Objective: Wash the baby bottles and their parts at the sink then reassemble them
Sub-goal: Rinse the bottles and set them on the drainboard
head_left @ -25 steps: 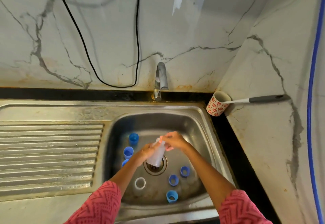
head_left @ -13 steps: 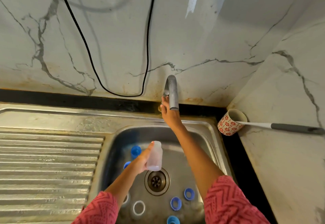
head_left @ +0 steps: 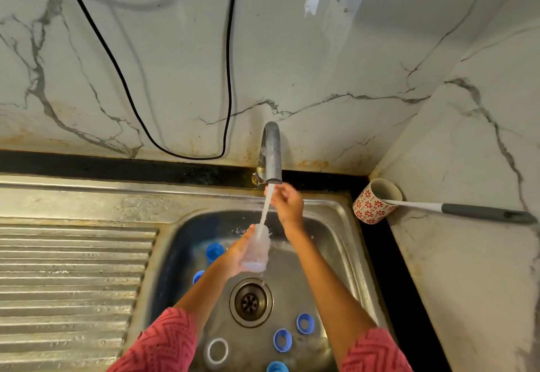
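My left hand (head_left: 233, 256) grips a clear baby bottle (head_left: 257, 252) upright over the sink basin (head_left: 336, 243). Water runs from the tap (head_left: 272, 152) into the bottle's mouth. My right hand (head_left: 286, 203) hangs just below the spout beside the stream, its fingers loosely curled and holding nothing, close to the tap's handle. Blue caps (head_left: 214, 250) lie at the basin's left. Blue rings (head_left: 305, 323) and a white ring (head_left: 217, 350) lie near the front, around the drain (head_left: 251, 301).
A ribbed steel drainboard (head_left: 73, 284) lies left of the basin. A red-patterned cup (head_left: 371, 205) holding a grey-handled brush (head_left: 482, 212) leans in the right corner. A black cable (head_left: 228, 79) hangs down the marble wall behind the tap.
My right hand left the bottle and went up to the tap, and water now runs. The left hand raised the bottle under the stream. The view moved closer.
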